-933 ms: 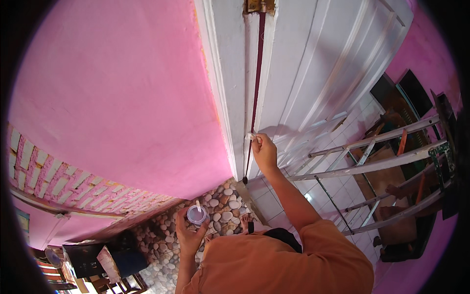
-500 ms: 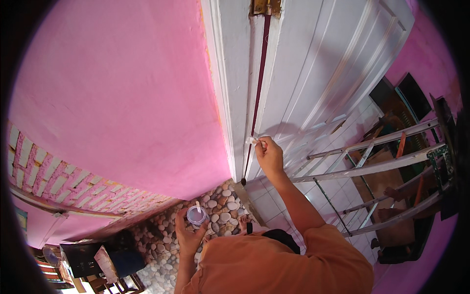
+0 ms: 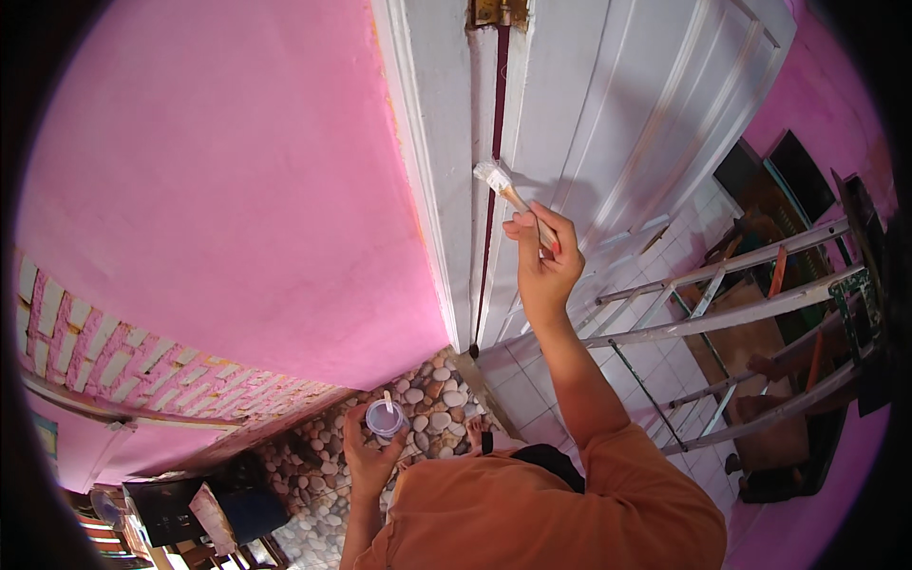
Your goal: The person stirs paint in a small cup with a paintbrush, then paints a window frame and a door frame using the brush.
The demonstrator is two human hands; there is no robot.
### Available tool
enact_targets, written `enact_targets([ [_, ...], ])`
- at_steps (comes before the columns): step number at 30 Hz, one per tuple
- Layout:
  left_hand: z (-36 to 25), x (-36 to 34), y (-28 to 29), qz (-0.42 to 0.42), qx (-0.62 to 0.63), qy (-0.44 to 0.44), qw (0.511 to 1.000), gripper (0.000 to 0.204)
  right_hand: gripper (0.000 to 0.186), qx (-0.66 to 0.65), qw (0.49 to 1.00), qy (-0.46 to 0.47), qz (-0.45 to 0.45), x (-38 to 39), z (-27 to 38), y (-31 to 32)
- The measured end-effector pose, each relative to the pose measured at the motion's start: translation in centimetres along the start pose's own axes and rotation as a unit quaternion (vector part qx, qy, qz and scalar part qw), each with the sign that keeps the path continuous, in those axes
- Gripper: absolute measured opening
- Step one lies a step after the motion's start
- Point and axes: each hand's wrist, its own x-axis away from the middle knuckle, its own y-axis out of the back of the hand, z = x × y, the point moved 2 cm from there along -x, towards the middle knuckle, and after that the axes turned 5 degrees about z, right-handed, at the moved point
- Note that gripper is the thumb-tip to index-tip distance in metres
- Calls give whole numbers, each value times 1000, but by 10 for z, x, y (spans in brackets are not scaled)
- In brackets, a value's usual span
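My right hand [image 3: 548,261] is closed round the handle of a paintbrush [image 3: 515,198]. The white-coated bristles meet the edge of the white door frame [image 3: 449,142], beside the narrow dark red gap between frame and door. To the right stands the white panelled door [image 3: 632,123], with a brass hinge [image 3: 498,11] at the top of the gap. Lower down, my left hand [image 3: 369,458] grips a small clear cup [image 3: 384,418] of pale paint, with a light stick or handle poking up from its rim.
A metal stepladder [image 3: 731,318] stands on white tiles at the right, with another person's arm [image 3: 784,375] near it. The pink wall [image 3: 237,171] fills the left, above a brick-patterned band [image 3: 123,356]. Pebble-patterned flooring [image 3: 313,503] lies below; chairs [image 3: 223,513] stand lower left.
My right hand has moved upward with the brush, whose bristles and handle now show more fully. The left hand stays with the cup in nearly the same place.
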Motion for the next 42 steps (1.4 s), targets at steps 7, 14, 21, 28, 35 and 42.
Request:
enact_targets([
  [7, 5, -1, 0, 4, 1, 11, 1000, 64, 22, -92, 978, -180, -52, 79, -103, 14],
  [14, 12, 1, 2, 2, -31, -21, 999, 65, 21, -48, 947, -304, -93, 162, -203, 30],
  [21, 2, -3, 5, 19, -20, -5, 1000, 63, 21, 61, 931, -351, -77, 166, -230, 36],
  [28, 9, 3, 2, 3, -12, 4, 1000, 62, 19, -103, 948, -294, -67, 75, -127, 13],
  [35, 8, 5, 3, 8, 7, 45, 999, 60, 26, -121, 956, -255, -74, 104, -106, 25],
  [42, 2, 8, 10, 4, -32, 42, 999, 61, 23, -43, 906, -416, -65, 198, -249, 48],
])
